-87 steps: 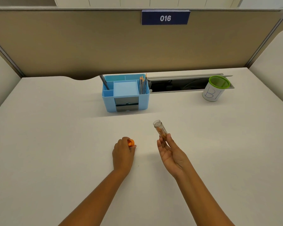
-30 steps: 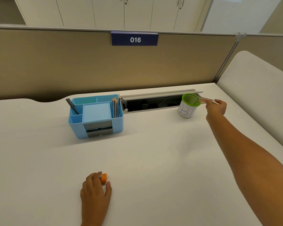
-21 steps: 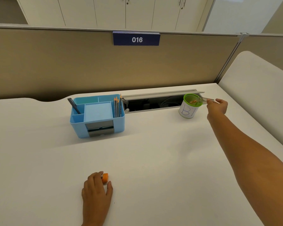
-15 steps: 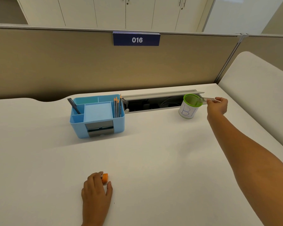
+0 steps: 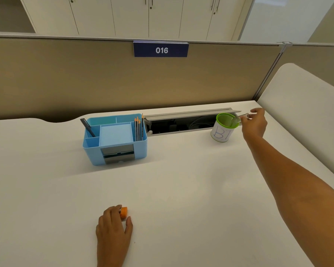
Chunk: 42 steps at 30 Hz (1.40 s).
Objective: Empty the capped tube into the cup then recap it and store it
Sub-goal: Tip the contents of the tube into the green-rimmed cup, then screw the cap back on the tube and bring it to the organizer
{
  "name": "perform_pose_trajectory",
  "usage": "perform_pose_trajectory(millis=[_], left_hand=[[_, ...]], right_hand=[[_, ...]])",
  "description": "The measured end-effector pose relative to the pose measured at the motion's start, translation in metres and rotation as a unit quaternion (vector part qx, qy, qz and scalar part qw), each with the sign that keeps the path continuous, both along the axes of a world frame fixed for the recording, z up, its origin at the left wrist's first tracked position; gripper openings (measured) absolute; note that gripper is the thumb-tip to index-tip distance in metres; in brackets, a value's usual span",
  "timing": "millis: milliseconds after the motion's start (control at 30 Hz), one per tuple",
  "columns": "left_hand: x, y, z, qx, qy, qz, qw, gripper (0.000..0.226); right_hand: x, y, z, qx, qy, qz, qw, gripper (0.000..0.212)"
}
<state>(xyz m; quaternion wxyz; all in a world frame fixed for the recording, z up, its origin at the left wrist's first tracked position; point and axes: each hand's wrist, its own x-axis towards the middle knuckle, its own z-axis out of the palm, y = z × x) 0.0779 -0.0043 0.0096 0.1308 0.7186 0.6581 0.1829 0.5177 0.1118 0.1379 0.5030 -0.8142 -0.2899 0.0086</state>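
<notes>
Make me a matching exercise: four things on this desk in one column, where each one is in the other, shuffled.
Things:
1. small orange cap
2. clear plastic tube
3. orange-tipped pencils
4. white cup with green rim

Places:
A. in the blue desk organiser
B. standing before the open cable tray
C. in the left hand
D. in the right hand

Pairs: 1-C, 2-D, 3-A, 4-B

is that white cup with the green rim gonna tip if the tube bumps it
Probably yes if knocked: the cup looks like light paper and stands free on the desk. The tube, held tilted by the right hand, has its mouth at the rim, so a sideways push acts high up.
</notes>
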Motion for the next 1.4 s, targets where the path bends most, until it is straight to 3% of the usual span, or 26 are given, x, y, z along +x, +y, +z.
perform_pose_trajectory(millis=[133, 200, 300, 600, 733, 900, 1100, 1200, 1267, 1367, 1400], left_hand=[[0.001, 0.001, 0.001, -0.005, 0.001, 0.008, 1.000, 0.047], [0.002, 0.001, 0.003, 0.005, 0.007, 0.016, 1.000, 0.036], [0.003, 0.002, 0.003, 0.000, 0.001, 0.005, 1.000, 0.048], [0.001, 0.004, 0.000, 0.021, -0.006, -0.001, 1.000, 0.047], [0.002, 0.004, 0.001, 0.034, -0.002, -0.001, 0.999, 0.038], [0.000, 0.004, 0.001, 0.031, -0.001, -0.006, 1.000, 0.033], [-0.003, 0.003, 0.001, 0.032, 0.022, -0.040, 0.998, 0.046], [-0.004, 0.001, 0.006, 0.036, 0.012, -0.051, 0.998, 0.066], [-0.003, 0.001, 0.010, 0.030, 0.000, -0.053, 0.998, 0.067], [-0.003, -0.002, 0.013, 0.013, -0.088, -0.027, 0.996, 0.025], [-0.004, -0.002, 0.014, 0.003, -0.129, -0.011, 0.992, 0.021]], right_hand=[[-0.003, -0.002, -0.001, -0.088, -0.148, 0.077, 0.982, 0.020], [-0.004, -0.004, -0.003, -0.105, -0.177, 0.092, 0.974, 0.018], [-0.004, -0.005, -0.004, -0.096, -0.169, 0.092, 0.977, 0.016], [0.001, -0.006, -0.004, -0.058, -0.146, 0.065, 0.985, 0.019], [-0.005, -0.002, 0.002, 0.071, -0.028, -0.010, 0.997, 0.014], [-0.034, 0.000, 0.001, 0.211, 0.121, -0.059, 0.968, 0.018], [-0.089, -0.030, -0.034, 0.256, 0.319, 0.016, 0.912, 0.019], [-0.124, -0.054, -0.051, 0.276, 0.426, 0.074, 0.859, 0.015], [-0.149, -0.073, -0.063, 0.266, 0.493, 0.103, 0.822, 0.014], [-0.188, -0.100, -0.074, 0.219, 0.531, 0.120, 0.810, 0.017], [-0.201, -0.109, -0.076, 0.206, 0.537, 0.124, 0.809, 0.018]])
